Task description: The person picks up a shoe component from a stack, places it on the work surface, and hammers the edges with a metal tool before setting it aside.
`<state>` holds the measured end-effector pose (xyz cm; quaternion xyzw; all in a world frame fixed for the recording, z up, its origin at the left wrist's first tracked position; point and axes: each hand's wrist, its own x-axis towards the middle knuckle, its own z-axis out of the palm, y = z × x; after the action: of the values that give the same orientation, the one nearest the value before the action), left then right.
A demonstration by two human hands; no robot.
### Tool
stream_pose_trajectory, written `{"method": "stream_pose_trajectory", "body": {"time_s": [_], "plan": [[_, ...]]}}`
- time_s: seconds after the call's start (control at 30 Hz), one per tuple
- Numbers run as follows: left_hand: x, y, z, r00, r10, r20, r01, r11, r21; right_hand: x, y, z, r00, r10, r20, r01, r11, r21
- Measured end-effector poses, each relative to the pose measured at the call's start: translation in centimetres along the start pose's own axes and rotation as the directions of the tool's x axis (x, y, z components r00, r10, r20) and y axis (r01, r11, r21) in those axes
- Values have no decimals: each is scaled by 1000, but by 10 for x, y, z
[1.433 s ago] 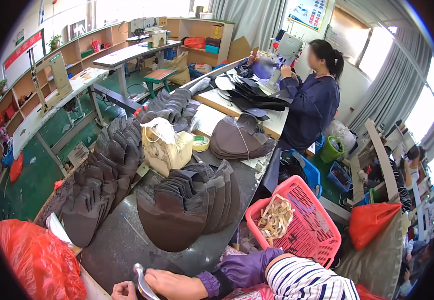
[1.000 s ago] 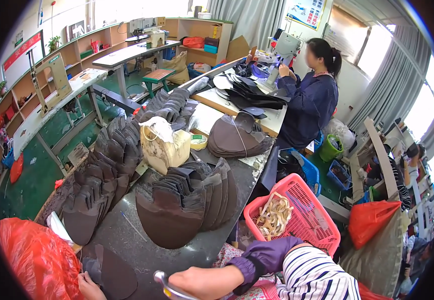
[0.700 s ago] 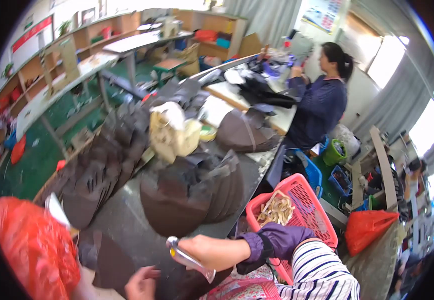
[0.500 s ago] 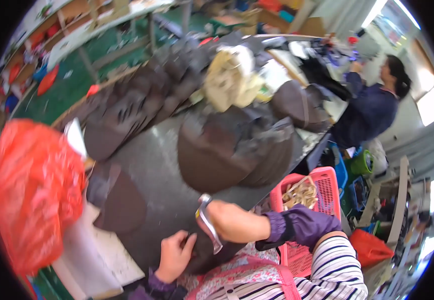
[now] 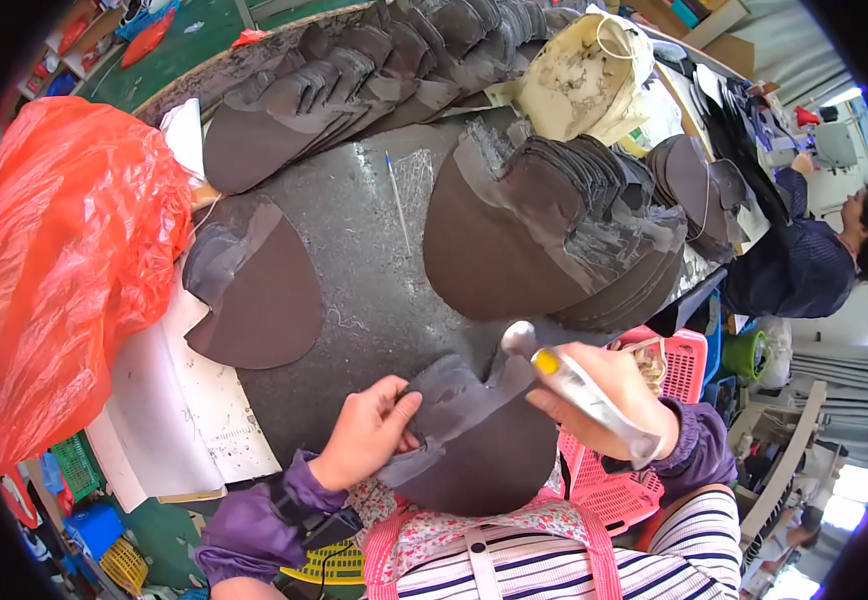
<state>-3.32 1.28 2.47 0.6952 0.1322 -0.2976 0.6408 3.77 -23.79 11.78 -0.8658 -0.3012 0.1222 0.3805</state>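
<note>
Dark, scuffed bench (image 5: pixel 374 250) in a busy workshop, crowded with stock. At its near edge lies a brown half-round piece (image 5: pixel 464 440) — thin sheet, likely light and floppy, best held flat near the rim. Left hand (image 5: pixel 364 440) pins its grey upper edge, fingers curled closed on it. Right hand (image 5: pixel 609 395) is wrapped tight around a clear-handled hammer (image 5: pixel 574 385), head just above the piece. Beyond: one loose brown piece (image 5: pixel 264 290), fanned stacks (image 5: pixel 554 230), an orange plastic bag (image 5: pixel 64 250) left, pink basket (image 5: pixel 644 480) right — a co-worker (image 5: pixel 804 265) farther off.
</note>
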Motion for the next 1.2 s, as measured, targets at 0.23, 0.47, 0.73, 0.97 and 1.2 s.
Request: {"method": "stream_pose_trajectory", "body": {"time_s": [0.23, 0.47, 0.73, 0.97, 1.2], "plan": [[12, 13, 1, 786, 614, 67, -434, 472, 768, -11, 22, 51, 953, -68, 294, 76, 997, -17], [40, 24, 8, 793, 605, 73, -526, 619, 583, -9, 26, 52, 949, -15, 314, -20, 994, 107], [56, 28, -6, 775, 575, 262, -596, 527, 606, 1, 31, 50, 963, 7, 269, -32, 995, 90], [70, 20, -24, 548, 692, 470, -775, 207, 598, 1, 36, 49, 951, 19, 309, -24, 1000, 13], [75, 21, -30, 478, 693, 541, -816, 121, 566, 9, 35, 45, 954, -43, 298, 43, 999, 5]]}}
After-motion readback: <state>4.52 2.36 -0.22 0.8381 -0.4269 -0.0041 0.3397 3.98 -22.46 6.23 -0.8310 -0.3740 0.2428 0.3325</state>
